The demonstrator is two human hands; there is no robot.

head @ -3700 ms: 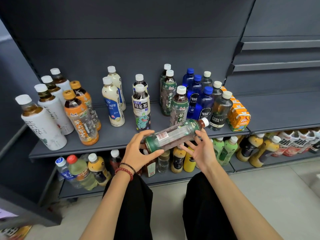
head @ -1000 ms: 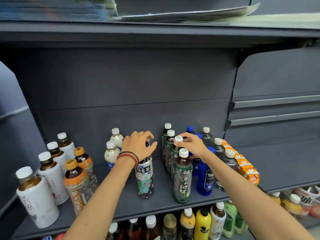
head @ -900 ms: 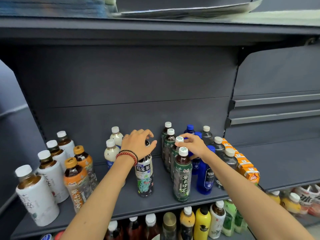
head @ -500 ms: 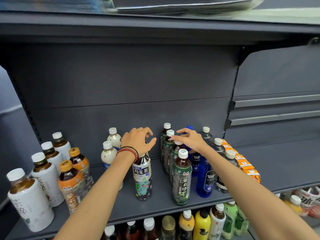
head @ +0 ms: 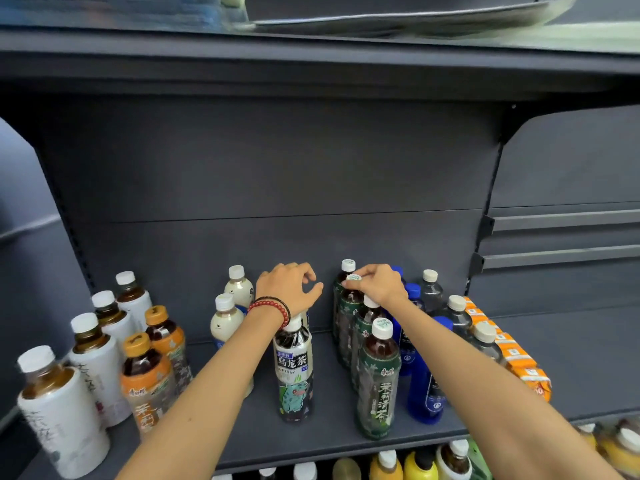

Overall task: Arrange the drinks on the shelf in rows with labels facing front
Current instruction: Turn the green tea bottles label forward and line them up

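Four green jasmine tea bottles stand in a row running front to back on the grey shelf [head: 263,434]; the front one [head: 379,382] shows its label. My right hand [head: 379,285] pinches the white cap of the second bottle from the back [head: 349,306]. My left hand [head: 287,285] hovers with loosely curled fingers over the oolong tea bottles; nothing shows between its fingers. The front oolong bottle [head: 294,372] stands under my wrist, label forward. The oolong bottle behind it is almost wholly hidden by the hand.
Blue bottles [head: 424,386], clear soda bottles [head: 457,313] and orange cartons [head: 512,355] fill the right. Milk tea bottles [head: 225,317], orange tea bottles [head: 149,375] and white tea bottles [head: 65,410] stand on the left. More drinks [head: 415,465] sit on the shelf below.
My right hand has closed its spread fingers onto the cap of a green tea bottle near the back. My left hand has stayed over the oolong bottles.
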